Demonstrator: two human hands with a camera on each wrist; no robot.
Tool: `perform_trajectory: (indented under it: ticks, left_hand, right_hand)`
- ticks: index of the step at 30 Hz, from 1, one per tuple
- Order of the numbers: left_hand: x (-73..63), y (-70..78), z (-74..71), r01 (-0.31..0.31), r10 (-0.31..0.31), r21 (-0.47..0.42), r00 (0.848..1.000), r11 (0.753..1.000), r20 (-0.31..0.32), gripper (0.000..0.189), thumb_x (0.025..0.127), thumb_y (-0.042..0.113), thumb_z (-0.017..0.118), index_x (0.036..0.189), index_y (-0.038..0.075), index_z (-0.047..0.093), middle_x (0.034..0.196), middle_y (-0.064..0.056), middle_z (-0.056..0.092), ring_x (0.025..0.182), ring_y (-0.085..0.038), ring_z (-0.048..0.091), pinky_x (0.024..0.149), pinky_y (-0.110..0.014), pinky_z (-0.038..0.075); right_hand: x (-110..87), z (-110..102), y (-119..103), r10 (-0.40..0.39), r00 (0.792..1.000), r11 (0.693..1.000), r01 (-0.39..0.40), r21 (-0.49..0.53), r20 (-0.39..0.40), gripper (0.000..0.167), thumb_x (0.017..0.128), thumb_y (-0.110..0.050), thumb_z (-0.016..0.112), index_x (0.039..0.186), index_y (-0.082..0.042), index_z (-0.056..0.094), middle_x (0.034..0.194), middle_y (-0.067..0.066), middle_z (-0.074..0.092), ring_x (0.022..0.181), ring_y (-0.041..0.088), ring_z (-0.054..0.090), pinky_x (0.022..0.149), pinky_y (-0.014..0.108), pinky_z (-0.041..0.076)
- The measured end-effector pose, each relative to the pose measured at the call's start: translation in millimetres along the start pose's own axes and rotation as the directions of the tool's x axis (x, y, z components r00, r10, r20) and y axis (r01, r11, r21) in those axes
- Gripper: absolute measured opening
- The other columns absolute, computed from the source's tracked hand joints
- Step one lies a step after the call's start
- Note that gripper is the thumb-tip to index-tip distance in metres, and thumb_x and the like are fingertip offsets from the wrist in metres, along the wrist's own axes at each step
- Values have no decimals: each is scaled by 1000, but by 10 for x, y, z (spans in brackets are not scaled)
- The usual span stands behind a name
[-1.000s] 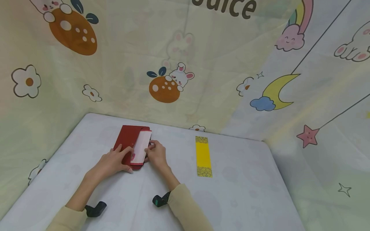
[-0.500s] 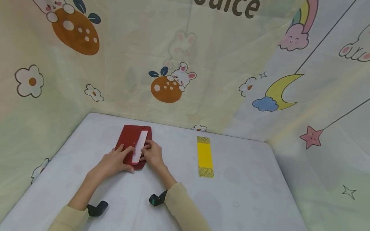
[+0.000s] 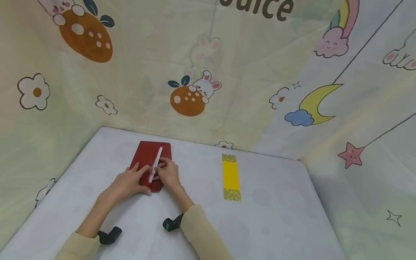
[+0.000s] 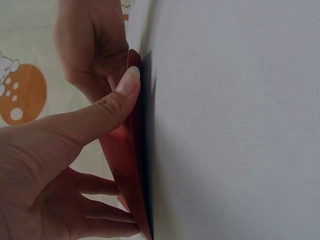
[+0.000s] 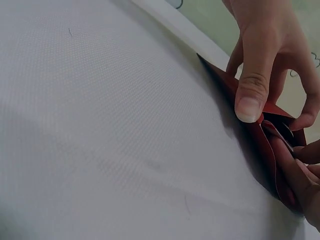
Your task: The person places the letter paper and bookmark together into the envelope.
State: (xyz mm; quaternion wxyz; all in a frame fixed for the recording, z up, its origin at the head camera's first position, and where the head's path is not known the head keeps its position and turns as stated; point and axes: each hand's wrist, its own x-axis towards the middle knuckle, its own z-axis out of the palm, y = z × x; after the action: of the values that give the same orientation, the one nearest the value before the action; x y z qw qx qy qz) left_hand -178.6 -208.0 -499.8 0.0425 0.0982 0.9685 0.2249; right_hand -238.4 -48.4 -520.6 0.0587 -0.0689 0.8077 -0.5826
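Observation:
A red envelope (image 3: pixel 144 151) lies on the white table, its long opening facing right. A white card (image 3: pixel 157 159) sticks out of that opening as a narrow strip, the rest of it hidden inside. My left hand (image 3: pixel 128 182) holds the envelope, thumb at the near edge and fingers over the left part. In the right wrist view the left index finger bends toward the opening. My right hand (image 3: pixel 169 174) pinches the card's outer edge, its fingertips close against the opening.
A yellow strip (image 3: pixel 231 177) with patterned ends lies on the white tabletop (image 3: pixel 276 216) right of the hands. Printed cloth walls (image 3: pixel 136 65) rise behind the table and at both sides. Dark wrist cameras (image 3: pixel 110 235) sit near both cuffs.
My right hand has moved left, and the white card has slid further into the red envelope, from a wide panel to a thin strip. The left hand has stayed on the envelope.

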Motion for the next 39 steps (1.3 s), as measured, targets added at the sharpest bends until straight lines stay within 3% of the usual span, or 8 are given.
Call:
perform_trajectory:
  ticks: [16, 28, 31, 39]
  left_hand:
    - [4, 8, -27, -7, 7, -11, 1000, 1000, 7, 78, 71, 46, 92, 132, 14, 56, 145, -49, 40, 118, -81, 40, 87, -83, 43]
    - [0, 16, -27, -16, 16, 6, 1000, 1000, 13, 80, 70, 47, 93, 133, 14, 56, 144, -49, 41, 119, -80, 42, 86, -81, 45]
    - [4, 21, -22, -15, 15, 7, 1000, 1000, 8, 78, 70, 46, 93, 131, 15, 56, 144, -48, 42, 119, -79, 42, 86, -80, 45]
    - [-4, 27, -21, -19, 19, 6, 1000, 1000, -8, 73, 69, 45, 94, 125, 18, 56, 141, -47, 45, 118, -76, 45, 81, -76, 50]
  right_hand:
    - [-17, 73, -48, -9, 1000, 1000, 9, 0, -5, 37, 93, 7, 65, 129, 3, 66, 84, 5, 70, 64, 8, 68, 53, 23, 58]
    - [3, 67, -17, -104, 994, 977, 95, -192, -38, 35, 90, 4, 70, 124, 2, 70, 80, 4, 74, 60, -3, 58, 54, 12, 47]
    - [-21, 24, -17, -104, 994, 980, 98, -171, -28, 34, 91, 3, 71, 124, 2, 70, 82, 5, 73, 61, 0, 61, 55, 13, 50]
    - [-169, -229, -26, -73, 997, 997, 73, 9, 38, 34, 95, 4, 69, 128, 3, 66, 89, 7, 68, 62, 20, 71, 53, 24, 58]
